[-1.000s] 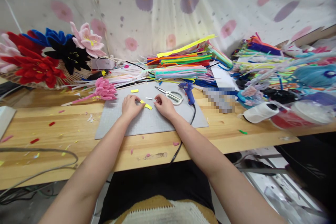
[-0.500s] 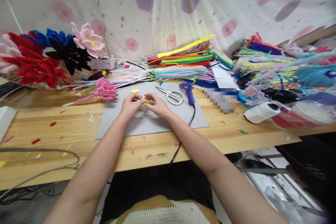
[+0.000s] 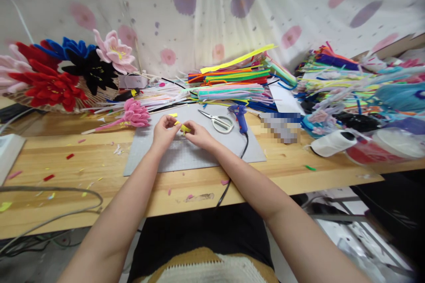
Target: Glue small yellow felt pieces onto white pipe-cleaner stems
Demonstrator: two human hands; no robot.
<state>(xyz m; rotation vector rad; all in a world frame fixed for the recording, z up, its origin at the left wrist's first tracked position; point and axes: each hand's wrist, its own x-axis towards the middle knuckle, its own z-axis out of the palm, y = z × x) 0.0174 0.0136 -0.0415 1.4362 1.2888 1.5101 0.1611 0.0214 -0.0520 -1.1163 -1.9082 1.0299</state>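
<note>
Both my hands are over the grey cutting mat. My left hand pinches a small yellow piece at its fingertips. My right hand holds a short yellow strip between thumb and fingers, a small gap away from the left hand's piece. Whether the yellow material is paper or felt I cannot tell. Another yellow piece lies on the mat just behind my left hand. Scissors with pale handles and a blue glue gun rest on the mat to the right.
Pipe cleaner bundles are stacked behind the mat. A pink fuzzy flower lies at its left; more flowers stand beyond. On the right are a white bottle-like object and clutter. The glue gun's black cord hangs over the front edge.
My hands have parted slightly. The yellow material, earlier together between my fingertips, now shows as a small piece at my left hand and a strip at my right. The view has shifted a little.
</note>
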